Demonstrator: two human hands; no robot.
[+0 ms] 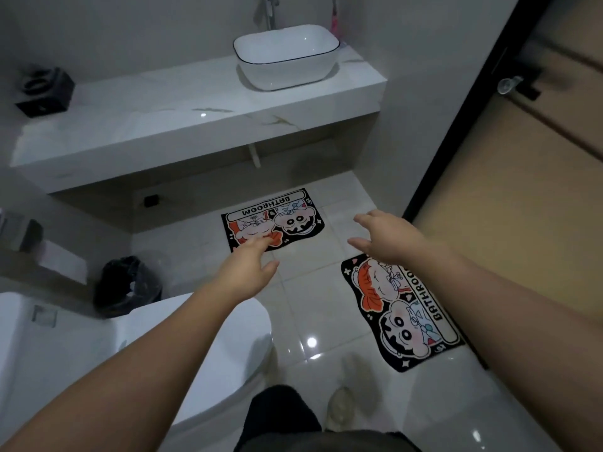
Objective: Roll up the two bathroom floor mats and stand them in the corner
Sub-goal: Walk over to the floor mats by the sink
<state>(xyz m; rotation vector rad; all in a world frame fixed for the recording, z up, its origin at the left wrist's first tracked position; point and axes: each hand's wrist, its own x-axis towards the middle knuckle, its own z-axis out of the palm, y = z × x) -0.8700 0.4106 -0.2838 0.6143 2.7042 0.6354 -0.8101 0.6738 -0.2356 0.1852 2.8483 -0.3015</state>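
Two black cartoon mats marked BATHROOM lie flat on the tiled floor. The far mat point(287, 216) sits under the counter's front edge. The near mat point(401, 318) lies by the door on the right. My left hand point(248, 265) reaches out above the floor, fingers apart, its fingertips overlapping the far mat's near edge in view. My right hand point(388, 239) is stretched forward with fingers spread, above the gap between the mats and covering the near mat's top edge. Both hands hold nothing.
A white toilet point(98, 347) fills the lower left. A bin with a black bag point(127, 285) stands beside it. A marble counter point(163, 132) carries a white basin point(287, 57). A tan door point(509, 207) with a black frame is on the right. My foot point(339, 406) is below.
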